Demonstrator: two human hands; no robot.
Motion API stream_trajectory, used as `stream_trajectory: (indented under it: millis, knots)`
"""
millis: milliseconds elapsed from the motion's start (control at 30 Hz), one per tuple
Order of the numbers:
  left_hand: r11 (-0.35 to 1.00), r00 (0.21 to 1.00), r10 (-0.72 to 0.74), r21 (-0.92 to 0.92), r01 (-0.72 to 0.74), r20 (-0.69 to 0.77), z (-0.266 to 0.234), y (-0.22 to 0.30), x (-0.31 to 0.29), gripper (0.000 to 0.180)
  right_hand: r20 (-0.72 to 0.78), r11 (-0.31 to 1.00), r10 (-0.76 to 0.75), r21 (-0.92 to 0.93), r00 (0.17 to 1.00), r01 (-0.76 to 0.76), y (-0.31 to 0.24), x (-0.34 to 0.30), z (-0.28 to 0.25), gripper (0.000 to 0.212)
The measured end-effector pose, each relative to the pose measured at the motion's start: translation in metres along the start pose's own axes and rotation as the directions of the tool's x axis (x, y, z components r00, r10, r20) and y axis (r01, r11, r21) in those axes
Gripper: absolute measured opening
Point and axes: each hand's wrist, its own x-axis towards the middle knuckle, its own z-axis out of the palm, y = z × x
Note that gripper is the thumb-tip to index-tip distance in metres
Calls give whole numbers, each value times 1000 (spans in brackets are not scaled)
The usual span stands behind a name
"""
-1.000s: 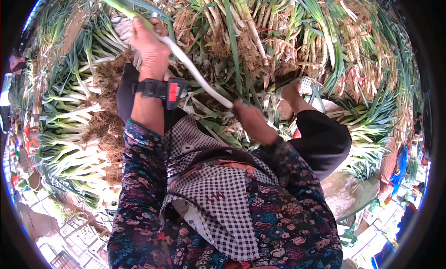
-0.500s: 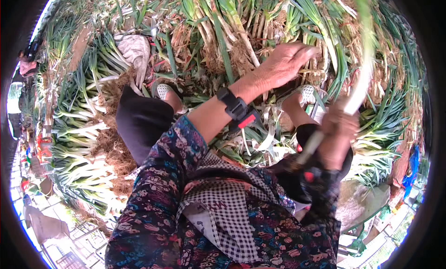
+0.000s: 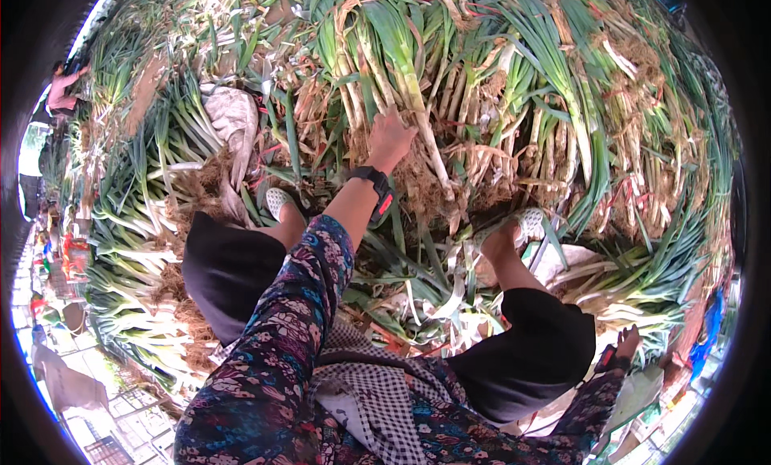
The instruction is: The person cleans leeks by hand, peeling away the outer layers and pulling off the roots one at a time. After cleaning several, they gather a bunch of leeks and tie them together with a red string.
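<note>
My left hand (image 3: 391,141) reaches forward onto the roots and lower stalks of the unpeeled leeks (image 3: 430,144) piled in front of me. Its thumb and fingers are apart; the fingertips partly blend into the stalks. A dark band is on that wrist. Far to the right, my right hand (image 3: 629,342) is beside a stack of whiter, cleaned leeks (image 3: 634,308), its fingers stretched out and nothing visible in them. Long white stalks, green leaves and brown root tufts show on the piled leeks.
Another row of cleaned leeks (image 3: 132,260) lies at the left, beside a pale cloth (image 3: 233,120). Stripped leaves (image 3: 438,296) litter the ground between my feet. Blue plastic (image 3: 711,304) is at the right edge. Another person (image 3: 63,91) is at the far left.
My right hand has let go of a long leek and swung out to the right and down. My left hand has moved left onto the pile in front.
</note>
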Motion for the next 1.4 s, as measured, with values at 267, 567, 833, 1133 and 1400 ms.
stream_trajectory:
  millis: [267, 567, 833, 1133, 1400]
  knots:
    - [679, 956, -254, -676, 287, 151, -3, -34, 33, 60, 742, 860, -263, -108, 616, 498, -99, -204, 269, 30]
    - [305, 899, -92, -847, 435, 429, -15, -8, -196, 42, 987, 987, 158, -159, 37, 29, -58, -436, 445, 40]
    - [861, 667, 423, -501, -86, 613, -8, -22, -307, 25, 977, 976, 206, -210, -58, -57, -38, -507, 436, 28]
    - [321, 991, 44, -941, 108, 129, -77, -15, -227, 23, 990, 990, 142, -142, 16, 14, -76, -536, 290, 27]
    - [43, 924, 307, -974, 224, 226, -95, 26, -254, 33, 979, 979, -204, 204, -11, 15, -83, -552, 249, 31]
